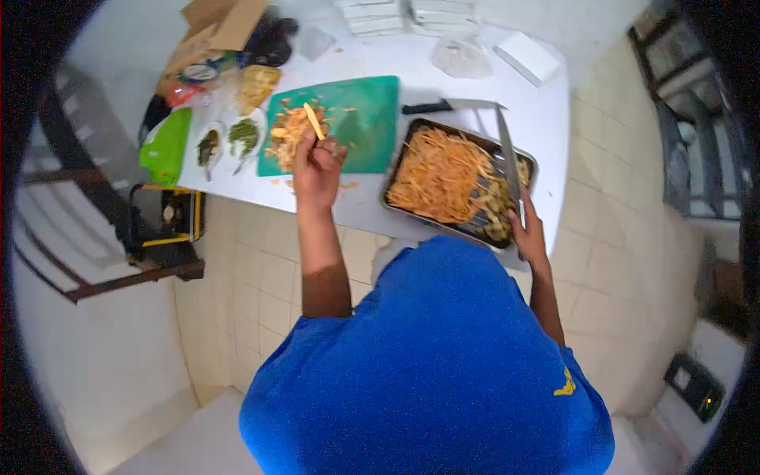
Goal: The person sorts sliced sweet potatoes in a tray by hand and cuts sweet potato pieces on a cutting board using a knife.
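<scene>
Yellow strip (314, 121) (a slim one), tilted, clamped in left grip (319, 162), mostly protruding.

"And it's a vivid blue shirt (427, 356) up front, with a yellow emblem (565, 385)!"

"Green on the cutting board (372, 131), too, against that white tabletop (360, 55)!"

"Bright orange shreds (435, 174) in a black tray (390, 204), olive-brown pieces (496, 207) alongside!"

"Pale yellow strip (314, 121), black knife handle (426, 108), lime-green bag (169, 146)!"

"And underneath, cream floor tiles (598, 253) in a grid pattern, brown cardboard (237, 25) at the far corner!"
</scene>
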